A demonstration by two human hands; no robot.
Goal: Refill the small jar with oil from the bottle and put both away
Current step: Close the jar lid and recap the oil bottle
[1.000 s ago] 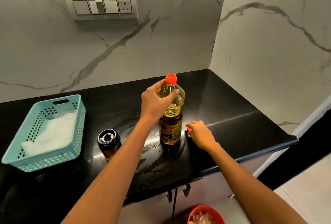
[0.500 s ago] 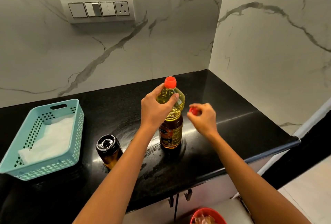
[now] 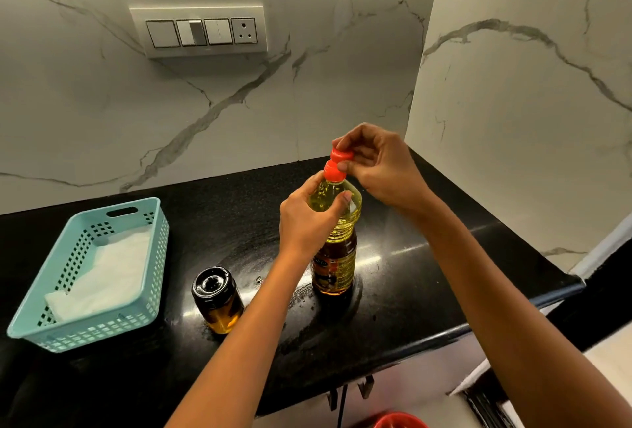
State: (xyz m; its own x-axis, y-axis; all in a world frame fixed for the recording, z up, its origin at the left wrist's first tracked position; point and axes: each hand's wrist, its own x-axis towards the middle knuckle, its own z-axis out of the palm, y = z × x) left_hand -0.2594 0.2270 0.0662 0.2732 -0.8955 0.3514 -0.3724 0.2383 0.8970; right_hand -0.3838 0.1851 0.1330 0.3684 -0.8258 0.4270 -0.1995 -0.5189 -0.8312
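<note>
Nearest us, at the bottom edge: the rim of a red container (image 3: 400,420), contents not visible. On the black countertop (image 3: 427,273) the small jar (image 3: 217,297) stands upright, black-topped, with amber oil in its lower part. We cannot tell whether that top is screwed home. Left of it, apart, sits a teal basket (image 3: 92,332) lined with a white cloth (image 3: 102,273). Right of the jar, also apart, the oil bottle (image 3: 337,256) stands upright on a smeared, shiny patch of counter.

Left hand (image 3: 307,222): fingers and thumb wrapped round the bottle's shoulder. Right hand (image 3: 379,167): thumb and fingertips pinching the red cap (image 3: 342,155), which sits just above the bottle's red neck (image 3: 332,174), a little off to the right and tilted.

Judgement: the step is recapping. We would level the cap over the neck before turning so the threads catch cleanly, then twist with the fingertips only. The left grip should steady, not squeeze — the bottle looks soft and is full nearly to the neck, so pressure could push oil out. The film on the counter may let the base skid, so bear down lightly.

Farthest back: a switch plate (image 3: 201,32) on the marble wall (image 3: 342,68).
</note>
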